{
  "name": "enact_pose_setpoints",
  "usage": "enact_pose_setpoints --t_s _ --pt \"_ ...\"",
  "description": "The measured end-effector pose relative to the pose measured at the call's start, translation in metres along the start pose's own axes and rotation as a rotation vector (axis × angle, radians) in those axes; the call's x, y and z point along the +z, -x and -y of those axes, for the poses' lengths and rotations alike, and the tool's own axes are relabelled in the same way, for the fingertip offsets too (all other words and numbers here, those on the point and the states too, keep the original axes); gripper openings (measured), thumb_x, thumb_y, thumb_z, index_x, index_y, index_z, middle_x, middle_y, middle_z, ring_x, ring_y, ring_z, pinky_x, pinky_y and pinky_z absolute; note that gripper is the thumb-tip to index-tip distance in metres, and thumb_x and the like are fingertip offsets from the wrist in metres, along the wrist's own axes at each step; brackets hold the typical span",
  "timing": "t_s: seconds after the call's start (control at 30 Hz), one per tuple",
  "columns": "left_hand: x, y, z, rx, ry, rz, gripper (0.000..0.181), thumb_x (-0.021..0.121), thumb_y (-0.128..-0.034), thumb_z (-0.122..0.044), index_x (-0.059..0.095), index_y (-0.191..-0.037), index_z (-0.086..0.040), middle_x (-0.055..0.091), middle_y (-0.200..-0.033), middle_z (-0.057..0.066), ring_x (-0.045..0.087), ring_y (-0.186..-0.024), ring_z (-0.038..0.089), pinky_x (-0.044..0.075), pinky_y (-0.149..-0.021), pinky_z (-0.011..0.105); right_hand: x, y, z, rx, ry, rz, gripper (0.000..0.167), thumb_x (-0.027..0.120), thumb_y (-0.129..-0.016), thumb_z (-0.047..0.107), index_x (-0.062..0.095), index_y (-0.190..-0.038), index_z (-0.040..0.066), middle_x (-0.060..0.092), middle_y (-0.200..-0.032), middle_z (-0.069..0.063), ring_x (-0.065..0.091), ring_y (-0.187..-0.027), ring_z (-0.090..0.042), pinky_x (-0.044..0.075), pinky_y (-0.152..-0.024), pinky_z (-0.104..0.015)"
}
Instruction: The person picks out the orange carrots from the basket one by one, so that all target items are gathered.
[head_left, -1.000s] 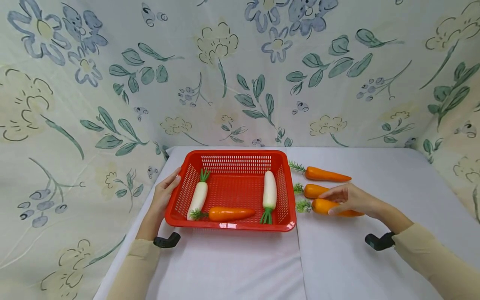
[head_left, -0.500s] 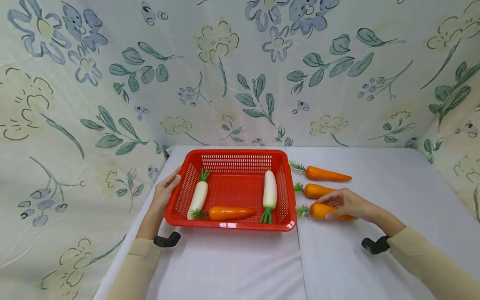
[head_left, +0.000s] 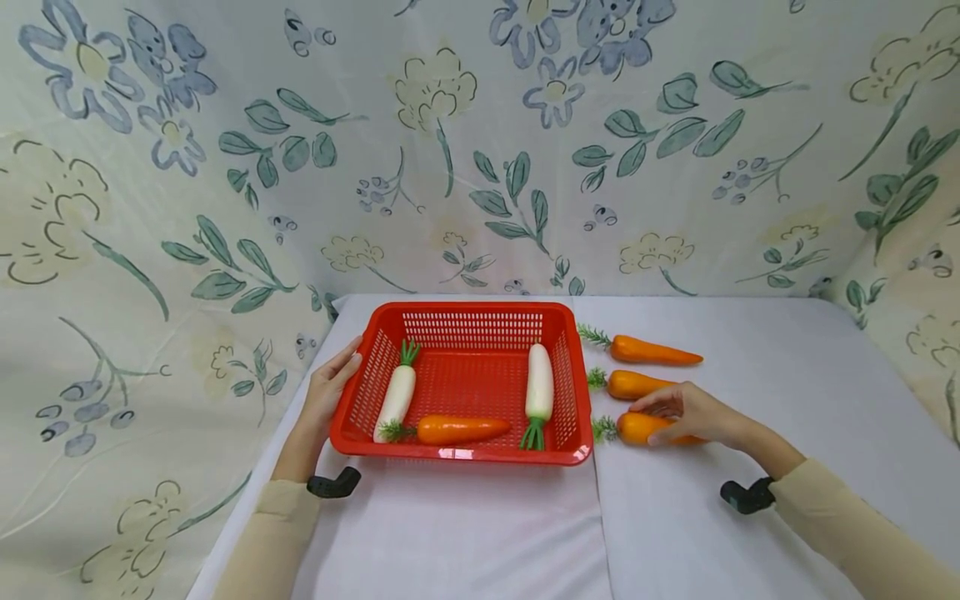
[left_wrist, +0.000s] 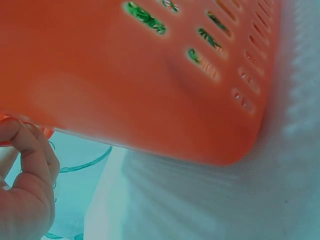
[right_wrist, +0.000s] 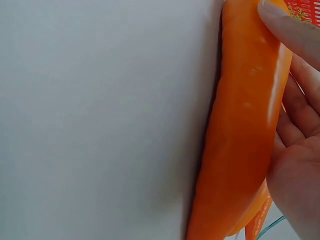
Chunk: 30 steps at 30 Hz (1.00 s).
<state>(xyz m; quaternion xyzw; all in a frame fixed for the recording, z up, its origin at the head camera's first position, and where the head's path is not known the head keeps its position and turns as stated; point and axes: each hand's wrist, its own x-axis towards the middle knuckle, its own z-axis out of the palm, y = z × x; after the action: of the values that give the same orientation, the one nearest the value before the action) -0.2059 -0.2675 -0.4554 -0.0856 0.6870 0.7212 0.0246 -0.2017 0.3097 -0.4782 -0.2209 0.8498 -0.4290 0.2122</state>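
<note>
A red plastic basket (head_left: 461, 450) stands on the white cloth. Inside it lie a white radish (head_left: 396, 403) at the left, another white radish (head_left: 539, 379) at the right, and a carrot (head_left: 461, 429) along the near side. My left hand (head_left: 330, 385) holds the basket's left rim; the left wrist view shows the fingers (left_wrist: 37, 155) bent at its edge. To the right of the basket, my right hand (head_left: 701, 415) grips the nearest carrot (head_left: 636, 427), thumb on the near side. In the right wrist view, this carrot (right_wrist: 245, 120) lies on or very close to the cloth.
Two more carrots lie right of the basket, a middle carrot (head_left: 637, 384) just beyond the gripped one and a far carrot (head_left: 652, 349) behind it. Their green tops point toward the basket. A floral curtain (head_left: 480, 167) hangs behind the white-covered table (head_left: 480, 533).
My right hand and the nearest carrot have shifted slightly left and toward me, a little away from the middle carrot. The left hand and the basket stay where they were.
</note>
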Motion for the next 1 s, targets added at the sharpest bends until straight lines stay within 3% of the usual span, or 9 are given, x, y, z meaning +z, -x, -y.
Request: enact_pose_setpoints --t_s 0.23,0.53,0.7,0.9,1.0 --pt "0.005 0.009 -0.011 -0.005 -0.002 0.024 0.053 0.052 -0.1050 -0.027 0.037 -0.155 -0.018 0.037 -0.157 0.011 0.062 -0.114 0.020 0.054 -0.090 0.034 -0.004 0.003 0.000 -0.023 -0.033 -0.008 0.046 0.084 -0.081 0.016 0.069 -0.121 0.000 0.069 -0.119 -0.014 0.065 -0.111 -0.027 0.054 -0.093 -0.035" --pt "-0.002 -0.003 0.006 0.016 0.026 0.010 0.055 0.058 -0.1014 -0.035 0.043 -0.153 -0.024 0.043 -0.153 0.011 0.065 -0.104 0.012 0.057 -0.085 0.029 -0.011 0.000 0.011 0.000 -0.090 -0.091 0.046 0.081 -0.085 0.015 0.067 -0.126 0.001 0.068 -0.124 -0.015 0.064 -0.113 -0.031 0.057 -0.087 -0.028" --pt "-0.004 -0.004 0.009 0.026 0.012 0.001 0.054 0.059 -0.1007 -0.036 0.044 -0.152 -0.026 0.043 -0.153 0.011 0.065 -0.103 0.011 0.057 -0.084 0.028 -0.019 -0.002 0.028 -0.008 -0.119 -0.131 0.045 0.078 -0.087 0.010 0.065 -0.128 -0.001 0.066 -0.126 -0.018 0.061 -0.117 -0.037 0.057 -0.086 -0.029" --pt "-0.003 -0.005 0.009 0.030 0.002 0.000 0.054 0.059 -0.1008 -0.037 0.044 -0.152 -0.025 0.042 -0.154 0.008 0.064 -0.105 0.011 0.056 -0.085 0.027 -0.028 -0.009 0.052 0.025 -0.122 -0.190 0.044 0.078 -0.088 0.021 0.066 -0.127 0.003 0.064 -0.129 -0.017 0.061 -0.119 -0.030 0.053 -0.090 -0.023" --pt "-0.002 -0.003 0.006 0.026 0.005 0.005 0.054 0.058 -0.1013 -0.036 0.044 -0.152 -0.025 0.041 -0.155 0.009 0.064 -0.106 0.012 0.056 -0.085 0.028 -0.030 -0.016 0.065 -0.003 -0.155 -0.192 0.049 0.079 -0.088 0.023 0.064 -0.128 0.001 0.064 -0.128 -0.018 0.062 -0.118 -0.030 0.053 -0.090 -0.024"
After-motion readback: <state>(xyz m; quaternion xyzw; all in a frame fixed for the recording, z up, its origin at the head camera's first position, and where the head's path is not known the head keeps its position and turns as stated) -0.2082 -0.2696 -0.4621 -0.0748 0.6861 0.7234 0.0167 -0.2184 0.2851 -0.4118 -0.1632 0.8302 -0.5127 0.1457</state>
